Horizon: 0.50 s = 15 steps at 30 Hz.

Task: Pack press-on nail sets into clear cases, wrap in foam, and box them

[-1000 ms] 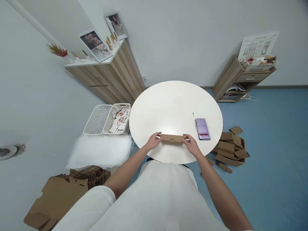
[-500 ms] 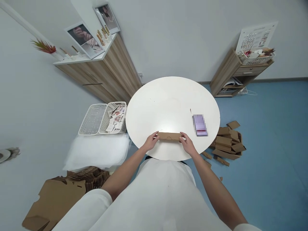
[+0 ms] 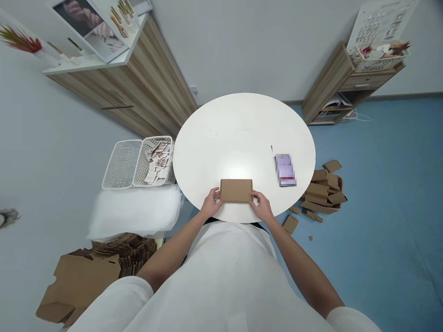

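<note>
A closed brown cardboard box (image 3: 236, 191) lies with its broad face up near the front edge of the white oval table (image 3: 242, 124). My left hand (image 3: 212, 203) grips its left end at the near corner, fingers and thumb around the side. At the opposite end, my right hand (image 3: 262, 206) has its fingers and thumb on the near right corner. A purple pixelated item (image 3: 285, 170) lies on the table to the right of the box.
Left of the table are white baskets (image 3: 138, 162), one with small cards, translucent sheets (image 3: 134, 210) and flat cardboard (image 3: 81, 281). Folded boxes (image 3: 323, 191) lie on the blue floor at right. Wooden cabinets (image 3: 148, 78) stand behind.
The box has turned from showing its narrow side to showing its broad face, with both hands still at its ends. The view has shifted somewhat.
</note>
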Motion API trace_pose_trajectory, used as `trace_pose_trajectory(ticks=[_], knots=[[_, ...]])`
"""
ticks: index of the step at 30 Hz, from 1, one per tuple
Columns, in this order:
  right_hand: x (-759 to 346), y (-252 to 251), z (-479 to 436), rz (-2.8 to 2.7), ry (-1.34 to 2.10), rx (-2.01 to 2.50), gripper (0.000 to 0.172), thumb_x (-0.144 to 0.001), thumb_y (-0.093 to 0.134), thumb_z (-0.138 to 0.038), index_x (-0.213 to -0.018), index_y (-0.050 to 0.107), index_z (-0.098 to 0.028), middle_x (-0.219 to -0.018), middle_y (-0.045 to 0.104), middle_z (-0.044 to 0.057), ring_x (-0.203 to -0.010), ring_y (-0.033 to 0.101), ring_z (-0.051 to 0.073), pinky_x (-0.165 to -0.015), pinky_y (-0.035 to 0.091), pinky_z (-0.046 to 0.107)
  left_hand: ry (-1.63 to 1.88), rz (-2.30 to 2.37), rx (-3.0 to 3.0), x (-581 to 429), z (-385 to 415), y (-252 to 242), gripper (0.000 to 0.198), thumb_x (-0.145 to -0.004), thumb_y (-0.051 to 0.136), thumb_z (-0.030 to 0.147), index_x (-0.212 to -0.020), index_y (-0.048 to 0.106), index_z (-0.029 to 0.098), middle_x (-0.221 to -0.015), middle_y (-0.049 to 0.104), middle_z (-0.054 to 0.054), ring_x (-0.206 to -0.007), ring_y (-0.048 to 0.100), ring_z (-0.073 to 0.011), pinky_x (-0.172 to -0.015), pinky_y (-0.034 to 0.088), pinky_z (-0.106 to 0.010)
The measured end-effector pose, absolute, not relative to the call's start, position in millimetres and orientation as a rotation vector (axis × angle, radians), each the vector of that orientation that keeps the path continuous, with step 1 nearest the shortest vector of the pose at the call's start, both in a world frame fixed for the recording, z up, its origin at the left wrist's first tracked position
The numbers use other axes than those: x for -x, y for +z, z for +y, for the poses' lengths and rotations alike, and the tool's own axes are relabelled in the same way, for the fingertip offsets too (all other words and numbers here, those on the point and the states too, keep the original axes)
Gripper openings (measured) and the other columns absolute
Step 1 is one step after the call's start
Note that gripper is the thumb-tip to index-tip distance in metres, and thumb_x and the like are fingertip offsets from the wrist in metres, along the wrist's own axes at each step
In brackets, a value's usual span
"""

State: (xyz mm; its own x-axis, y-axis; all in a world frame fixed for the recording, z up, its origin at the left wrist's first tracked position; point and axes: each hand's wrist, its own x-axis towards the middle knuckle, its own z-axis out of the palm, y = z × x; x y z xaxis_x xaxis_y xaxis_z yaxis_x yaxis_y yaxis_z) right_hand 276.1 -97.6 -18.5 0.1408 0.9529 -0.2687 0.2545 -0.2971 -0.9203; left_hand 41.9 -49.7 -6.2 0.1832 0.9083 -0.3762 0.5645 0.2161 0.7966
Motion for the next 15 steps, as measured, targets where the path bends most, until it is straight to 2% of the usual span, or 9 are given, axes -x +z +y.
trace_pose_trajectory(ticks=[5,9,11,15], knots=[[-276.0,-16.2,-98.0,-1.076,1.276,1.759,0.048,-0.069,0.055,-0.034,-0.114,0.043,-0.023,-0.109,0.056,0.006,-0.092,0.057,0.018,-0.08,0.045,0.035,0.326,1.585,-1.406,-39.2,-49.3,-3.2,0.066,-0.068,0.062,0.041,-0.124,0.033,0.021,-0.111,0.053,-0.01,-0.094,0.056,-0.0192,-0.077,0.045,-0.032],[-270.7,-15.0,-90.6,-1.008,1.229,1.958,0.062,-0.065,0.058,-0.045,-0.12,0.039,-0.022,-0.109,0.052,0.008,-0.078,0.056,0.016,-0.073,0.045,0.033,0.27,1.637,-1.415,-42.7,-35.5,-1.0,0.077,-0.062,0.064,0.051,-0.124,0.033,0.018,-0.108,0.052,-0.011,-0.088,0.056,-0.0202,-0.073,0.046,-0.032],[-263.9,-16.9,-89.0,-1.022,1.218,2.023,0.066,-0.063,0.059,-0.045,-0.122,0.038,-0.022,-0.108,0.052,0.008,-0.079,0.055,0.016,-0.072,0.044,0.032,0.263,1.604,-1.445,-45.9,-29.7,-4.1,0.081,-0.058,0.067,0.051,-0.123,0.034,0.017,-0.109,0.052,-0.012,-0.088,0.056,-0.0211,-0.072,0.046,-0.033],[-248.0,-22.0,-95.1,-1.06,1.142,2.106,0.064,-0.063,0.059,-0.042,-0.12,0.04,-0.019,-0.105,0.052,0.008,-0.093,0.052,0.02,-0.076,0.042,0.032,0.334,1.463,-1.479,-50.2,-27.4,-14.8,0.082,-0.054,0.073,0.043,-0.121,0.036,0.016,-0.112,0.05,-0.013,-0.098,0.053,-0.0238,-0.076,0.045,-0.034]])
